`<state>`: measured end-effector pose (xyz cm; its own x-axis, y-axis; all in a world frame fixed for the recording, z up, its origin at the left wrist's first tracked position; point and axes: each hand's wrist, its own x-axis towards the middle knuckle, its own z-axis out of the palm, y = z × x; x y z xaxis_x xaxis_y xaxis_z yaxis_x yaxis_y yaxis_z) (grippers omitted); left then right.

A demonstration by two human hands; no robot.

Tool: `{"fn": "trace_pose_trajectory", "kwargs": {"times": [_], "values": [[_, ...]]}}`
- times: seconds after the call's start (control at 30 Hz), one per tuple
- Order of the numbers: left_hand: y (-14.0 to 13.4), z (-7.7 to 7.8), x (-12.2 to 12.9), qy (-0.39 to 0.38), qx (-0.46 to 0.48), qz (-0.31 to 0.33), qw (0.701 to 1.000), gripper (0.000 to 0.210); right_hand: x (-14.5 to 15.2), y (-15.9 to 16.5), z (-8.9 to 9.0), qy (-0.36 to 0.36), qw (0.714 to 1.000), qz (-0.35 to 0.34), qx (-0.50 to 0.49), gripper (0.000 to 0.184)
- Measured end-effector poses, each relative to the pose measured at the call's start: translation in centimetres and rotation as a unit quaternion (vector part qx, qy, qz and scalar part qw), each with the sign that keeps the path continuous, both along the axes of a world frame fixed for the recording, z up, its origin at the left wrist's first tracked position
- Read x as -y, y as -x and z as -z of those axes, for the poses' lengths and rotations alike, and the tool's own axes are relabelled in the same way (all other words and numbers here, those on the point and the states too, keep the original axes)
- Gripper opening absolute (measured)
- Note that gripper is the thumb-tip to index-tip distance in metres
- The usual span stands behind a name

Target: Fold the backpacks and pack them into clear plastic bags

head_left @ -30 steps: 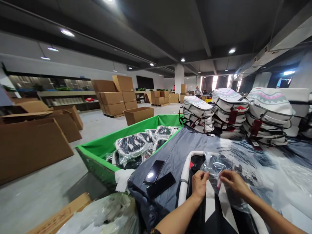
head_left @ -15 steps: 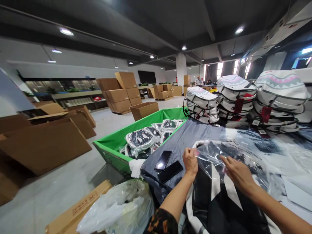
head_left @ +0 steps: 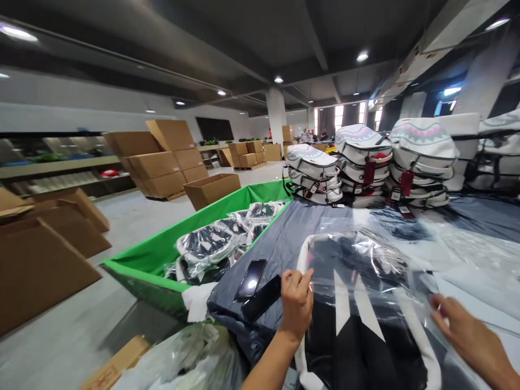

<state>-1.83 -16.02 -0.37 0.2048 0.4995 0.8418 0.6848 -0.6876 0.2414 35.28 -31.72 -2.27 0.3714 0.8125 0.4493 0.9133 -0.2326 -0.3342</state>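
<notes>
A black backpack with white edging (head_left: 361,352) lies on the cloth-covered table in front of me, its two white strips facing up. A clear plastic bag (head_left: 365,295) covers its far part; the near part is bare. My left hand (head_left: 297,303) pinches the bag's edge at the backpack's left side. On the right, my right hand (head_left: 463,327), slightly blurred, has its fingers closed on the bag's other edge, a little out from the backpack.
Two dark phones (head_left: 251,279) lie left of the backpack. A green-rimmed bin (head_left: 146,254) beside the table holds several bagged backpacks. Stacked white backpacks (head_left: 311,173) stand at the table's back. A filled plastic sack (head_left: 195,357) and cardboard boxes (head_left: 36,276) are to the left.
My hands have moved apart, the right one outward past the backpack's right side. The plastic now stretches wide and reaches further down over the backpack. The view has turned right.
</notes>
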Motion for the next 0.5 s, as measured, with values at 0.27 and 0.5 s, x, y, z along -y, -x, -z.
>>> {"fn": "trace_pose_trajectory", "kwargs": {"times": [0.27,0.5], "values": [[3.3,3.1,-0.8,0.05,0.029,-0.028,0.998,0.035,2.3,-4.6,0.8,0.009,0.99,-0.04,-0.138,0.027],[3.1,3.3,-5.3,0.303,0.144,0.027,0.942,0.024,-2.9,-5.0,0.2,-0.002,0.977,0.018,-0.21,0.015]]}}
